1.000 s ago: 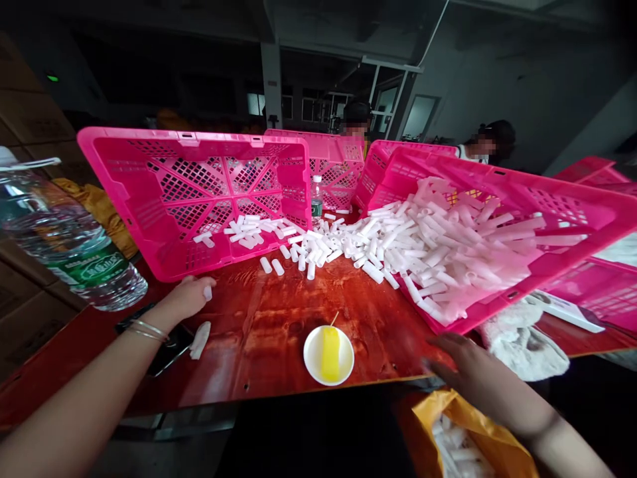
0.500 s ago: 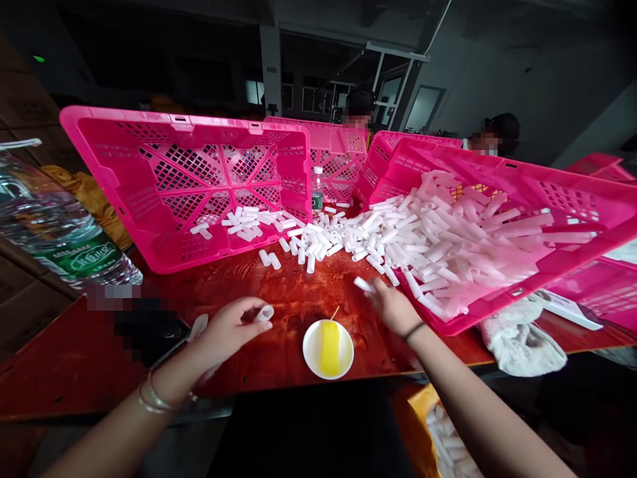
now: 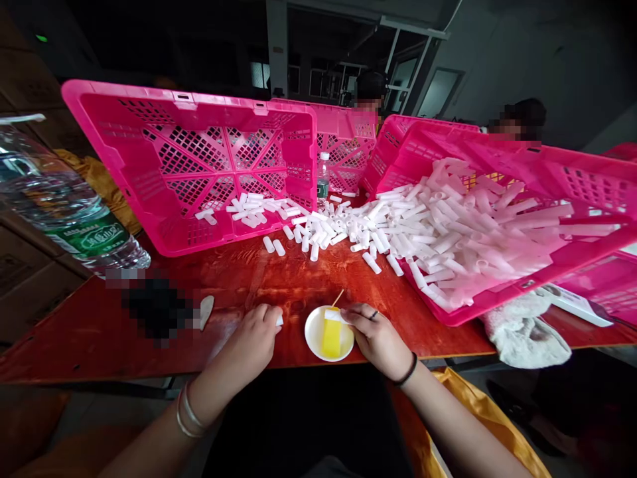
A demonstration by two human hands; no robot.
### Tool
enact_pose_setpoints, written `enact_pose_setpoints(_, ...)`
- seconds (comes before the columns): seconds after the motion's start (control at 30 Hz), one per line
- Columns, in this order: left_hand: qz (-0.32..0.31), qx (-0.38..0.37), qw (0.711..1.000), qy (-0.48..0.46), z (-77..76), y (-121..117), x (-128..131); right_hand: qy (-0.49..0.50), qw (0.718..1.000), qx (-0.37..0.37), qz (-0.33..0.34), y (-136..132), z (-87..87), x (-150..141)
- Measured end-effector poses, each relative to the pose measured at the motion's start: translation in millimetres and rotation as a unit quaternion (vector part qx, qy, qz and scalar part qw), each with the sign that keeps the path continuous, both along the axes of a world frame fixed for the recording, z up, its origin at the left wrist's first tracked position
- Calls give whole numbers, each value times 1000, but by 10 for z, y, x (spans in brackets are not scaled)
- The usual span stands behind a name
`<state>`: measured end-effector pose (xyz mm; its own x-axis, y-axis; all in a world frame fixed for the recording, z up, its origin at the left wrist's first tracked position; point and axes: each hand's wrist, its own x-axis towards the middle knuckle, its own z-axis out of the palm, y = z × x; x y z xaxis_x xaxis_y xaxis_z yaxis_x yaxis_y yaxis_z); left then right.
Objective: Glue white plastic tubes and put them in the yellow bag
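Note:
My left hand (image 3: 253, 337) rests closed at the near edge of the red wooden table (image 3: 279, 285), gripping a small white tube piece that peeks out by the thumb. My right hand (image 3: 375, 335) pinches another white tube (image 3: 334, 316) and holds its end over the yellow sponge (image 3: 330, 334) in a small white dish (image 3: 313, 332). A thin stick (image 3: 338, 298) leans out of the dish. Beyond lies a heap of loose white tubes (image 3: 343, 229).
Two pink crates are tipped toward me: one on the left (image 3: 149, 166) with a few tubes, one on the right (image 3: 547, 199) full of them. A large water bottle (image 3: 60, 206) lies at left, a white cloth (image 3: 522, 328) at right. Two people sit behind the crates.
Both hands drew back toward me from the pile. The right hand brought a tube to the dish; the left hand closed more tightly on its tube piece near the table edge.

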<state>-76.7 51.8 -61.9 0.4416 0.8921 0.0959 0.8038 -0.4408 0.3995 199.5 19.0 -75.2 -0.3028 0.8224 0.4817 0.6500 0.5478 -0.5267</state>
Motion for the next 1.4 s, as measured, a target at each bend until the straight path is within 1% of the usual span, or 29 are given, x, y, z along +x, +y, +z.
enact_pose_setpoints(0.1, -15, -63, 995, -77, 18, -89, 102, 45, 997, -51, 35, 1, 29, 53)
enact_pose_setpoints(0.17, -29, -91, 987, -129, -15, -141, 178, 72, 993, -90, 24, -15, 47, 69)
enact_pose_setpoints(0.2, -36, -93, 984, -147, -40, -162, 216, 72, 993, -96, 13, -27, 52, 70)
enact_pose_setpoints(0.27, -56, -77, 981, -168, -95, -197, 289, 46, 996, -75, 10, -62, 58, 65)
enact_pose_setpoints(0.37, -92, -26, 980, -175, -153, -235, 391, 5, 999, -23, 47, -123, 57, 57)
enact_pose_setpoints(0.4, -101, -13, 980, -173, -165, -243, 419, 6, 998, -23, 56, -141, 56, 54)
enact_pose_setpoints(0.47, -108, -4, 980, -168, -182, -250, 463, 39, 996, -62, 56, -169, 60, 47)
enact_pose_setpoints(0.53, -106, -4, 979, -173, -196, -245, 486, 79, 990, -116, 30, -189, 74, 37)
enact_pose_setpoints(0.57, -103, -4, 979, -177, -203, -240, 491, 86, 988, -129, 15, -198, 84, 34)
enact_pose_setpoints(0.63, -97, -7, 977, -188, -216, -230, 490, 63, 991, -115, 9, -217, 104, 33)
enact_pose_setpoints(0.7, -90, -16, 976, -198, -225, -225, 485, 30, 995, -81, 44, -240, 114, 39)
enact_pose_setpoints(0.73, -86, -23, 975, -204, -228, -226, 483, 29, 995, -76, 63, -253, 112, 42)
enact_pose_setpoints(0.77, -83, -29, 974, -210, -228, -228, 482, 46, 992, -89, 71, -267, 105, 42)
enact_pose_setpoints(0.8, -81, -34, 972, -216, -228, -231, 481, 75, 988, -120, 66, -282, 95, 40)
enact_pose_setpoints(0.87, -76, -40, 971, -225, -224, -237, 480, 138, 967, -213, 36, -316, 72, 26)
enact_pose_setpoints(0.9, -74, -42, 970, -227, -223, -240, 481, 154, 957, -244, 17, -335, 64, 17)
enact_pose_setpoints(0.93, -74, -43, 970, -229, -222, -241, 482, 152, 956, -249, 1, -354, 60, 9)
enact_pose_setpoints(0.97, -74, -42, 970, -230, -222, -242, 483, 135, 964, -227, -6, -374, 60, 5)
enact_pose_setpoints(1.0, -74, -40, 970, -230, -222, -241, 483, 107, 977, -185, -2, -394, 63, 3)
enact_pose_setpoints(1.07, -77, -35, 970, -227, -225, -238, 484, 59, 994, -92, 27, -432, 74, 8)
enact_pose_setpoints(1.1, -78, -33, 970, -226, -226, -237, 483, 48, 995, -70, 43, -450, 77, 10)
enact_pose_setpoints(1.13, -79, -32, 971, -225, -226, -235, 482, 50, 995, -68, 53, -467, 76, 11)
enact_pose_setpoints(1.17, -80, -32, 971, -223, -225, -234, 480, 64, 994, -77, 48, -484, 70, 8)
enact_pose_setpoints(1.23, -81, -33, 971, -221, -220, -233, 476, 94, 991, -99, 11, -515, 47, -5)
enact_pose_setpoints(1.27, -80, -34, 972, -220, -217, -234, 474, 97, 991, -95, -5, -529, 32, -12)
enact_pose_setpoints(1.3, -79, -34, 972, -220, -213, -236, 474, 86, 993, -76, -11, -541, 17, -17)
enact_pose_setpoints(1.33, -78, -34, 972, -220, -210, -239, 474, 63, 997, -41, -6, -551, 4, -18)
enact_pose_setpoints(1.4, -78, -34, 971, -222, -207, -244, 477, 3, 999, 44, 24, -564, -19, -5)
